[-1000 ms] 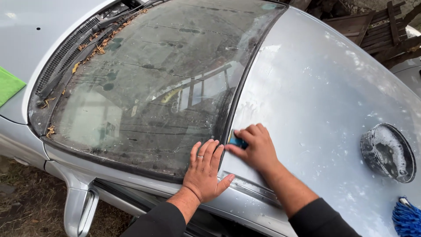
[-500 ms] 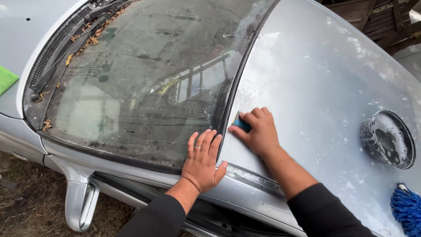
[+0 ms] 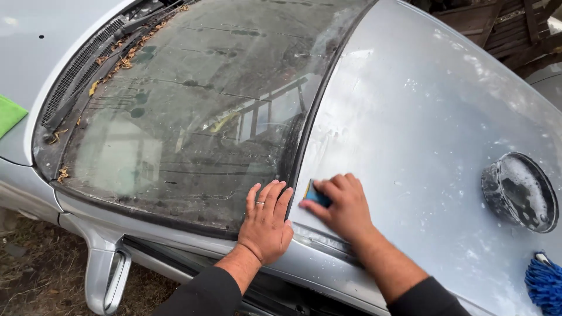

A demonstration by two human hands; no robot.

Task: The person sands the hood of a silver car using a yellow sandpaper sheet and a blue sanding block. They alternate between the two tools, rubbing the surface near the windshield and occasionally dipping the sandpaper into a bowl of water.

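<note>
I'm looking down over a silver car, and both of my hands are at the corner where the windshield meets the roof. My left hand lies open and flat, palm down, with the fingers spread a little and resting on the glass right at its dark edge strip; there is a ring on one finger. It grips nothing. My right hand is curled around a small blue and yellow sponge, pressing it against the roof just beside the top edge of the windshield. Only a corner of the sponge shows past my fingertips, so I cannot tell its full shape. The two hands sit close together, almost touching, with the dark strip running between them.

The glass is dusty and streaked, with dry leaves gathered along the wiper tray at its far end. The roof is wet and blotched with pale soapy patches. Further along the roof, well apart from my right hand, stands a dark round bucket with suds inside, and near it at the lower edge I see part of a blue shaggy wash mitt. A green cloth lies on the hood at the far left. The side mirror hangs below the windshield corner.
</note>
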